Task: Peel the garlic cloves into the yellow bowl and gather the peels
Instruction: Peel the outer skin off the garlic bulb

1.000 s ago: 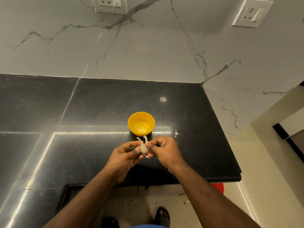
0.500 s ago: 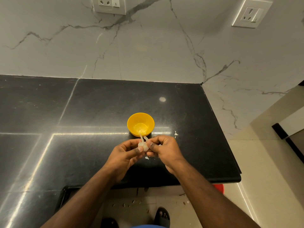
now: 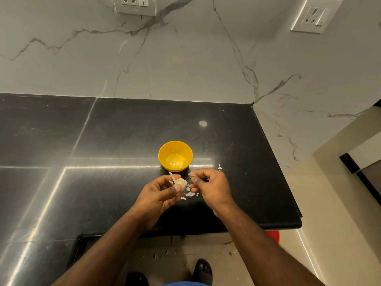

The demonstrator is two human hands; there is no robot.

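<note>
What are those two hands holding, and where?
The left hand grips the garlic around its body, stem up. The right hand pinches a torn strip of peel by one end.

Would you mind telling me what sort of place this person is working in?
Most likely a home kitchen: a polished black stone countertop against a white marble-patterned wall with white wall sockets, and a small yellow plastic bowl beside garlic being peeled.
</note>
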